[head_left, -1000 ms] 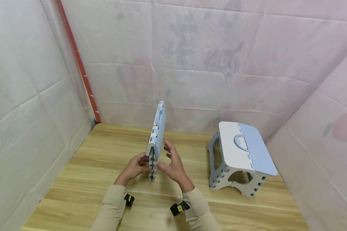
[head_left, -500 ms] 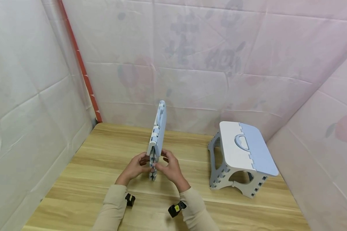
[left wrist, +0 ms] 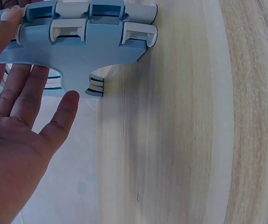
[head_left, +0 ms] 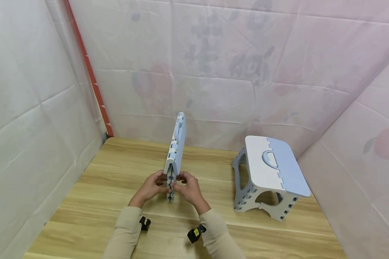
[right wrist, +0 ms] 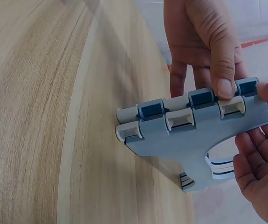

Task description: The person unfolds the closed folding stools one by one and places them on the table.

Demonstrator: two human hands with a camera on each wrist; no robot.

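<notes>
In the head view, a folded blue-and-white plastic step stool (head_left: 176, 147) stands upright, edge-on, on the wooden table. My left hand (head_left: 151, 187) grips its near leg edge from the left, thumb on the hinged seam. From the other side my right hand (head_left: 189, 189) holds the same edge, thumb at the seam. The right wrist view shows fingers (right wrist: 259, 156) of the right hand at the curved cutout in the folded legs (right wrist: 171, 140), with the left thumb on the white and blue hinge knuckles. The left wrist view shows the left hand (left wrist: 17, 135) beside the legs.
A second step stool (head_left: 272, 172), white and blue, stands unfolded on the table (head_left: 116, 230) to the right. Pale printed sheets (head_left: 214, 90) wall the back and sides. A red strip (head_left: 87, 68) runs down the back left corner.
My right hand's spread fingers have come in from the right and now hold the folded stool's near edge. The left hand and both stools stay about where they were.
</notes>
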